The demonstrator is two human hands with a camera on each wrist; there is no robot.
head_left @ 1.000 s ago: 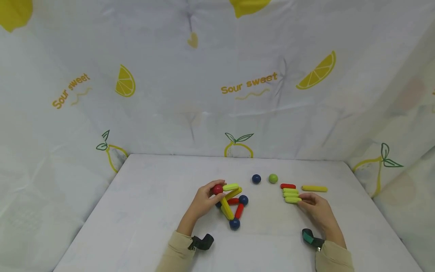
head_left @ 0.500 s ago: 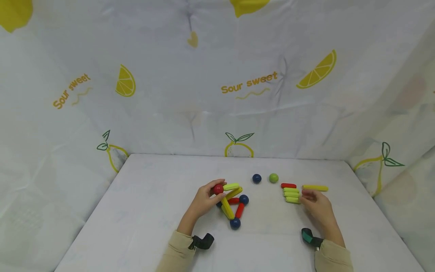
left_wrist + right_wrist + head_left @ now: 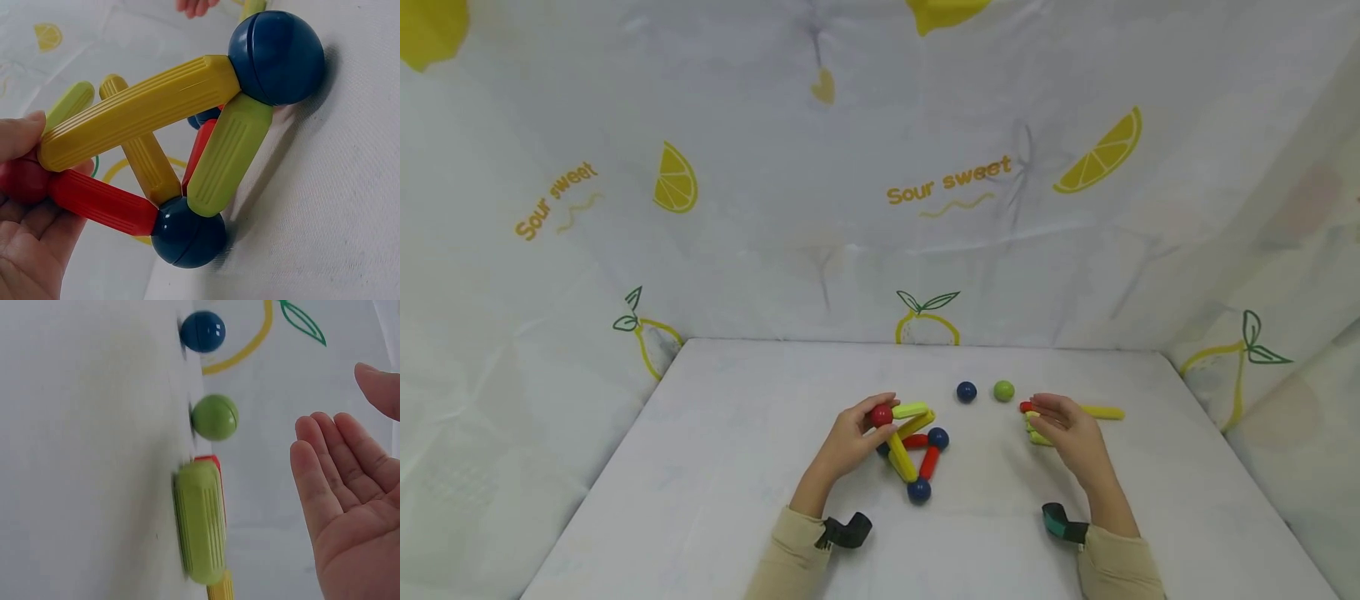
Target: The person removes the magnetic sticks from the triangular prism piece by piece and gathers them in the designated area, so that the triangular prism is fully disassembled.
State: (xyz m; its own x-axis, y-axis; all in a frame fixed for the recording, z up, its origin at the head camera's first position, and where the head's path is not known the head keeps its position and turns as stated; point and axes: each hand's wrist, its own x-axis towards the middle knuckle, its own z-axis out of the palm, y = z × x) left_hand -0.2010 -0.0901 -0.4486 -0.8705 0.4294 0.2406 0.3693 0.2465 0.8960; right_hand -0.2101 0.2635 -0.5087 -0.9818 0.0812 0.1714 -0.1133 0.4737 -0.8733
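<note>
White cloth covers the table (image 3: 715,433), and on it stands a small frame of sticks and balls (image 3: 912,446) that the left hand (image 3: 850,442) steadies. Its fingers and thumb curl round the red ball (image 3: 881,415) at the top of the frame, as they did a second ago; the left wrist view shows that ball tucked against the palm, with a yellow stick (image 3: 140,112) and a red stick (image 3: 103,201) running out from it to two dark blue balls (image 3: 277,57) lower down.

The right hand (image 3: 1063,429) has changed most. A second ago it lay at the near right side of the stack of lime-green sticks (image 3: 1033,435), fingertips touching the lowest one. Now it has moved up and leftward and hovers over the stack, hiding most of it in the head view. The right wrist view shows the palm open with fingers straight and relaxed, holding nothing, just apart from the lime-green stick (image 3: 200,528) with a red stick (image 3: 209,464) behind it.

The loose blue ball (image 3: 966,392) and green ball (image 3: 1003,390) sit side by side farther back on the table, where they were before. The long yellow stick (image 3: 1105,412) lies to the right of the hand, also unmoved.
</note>
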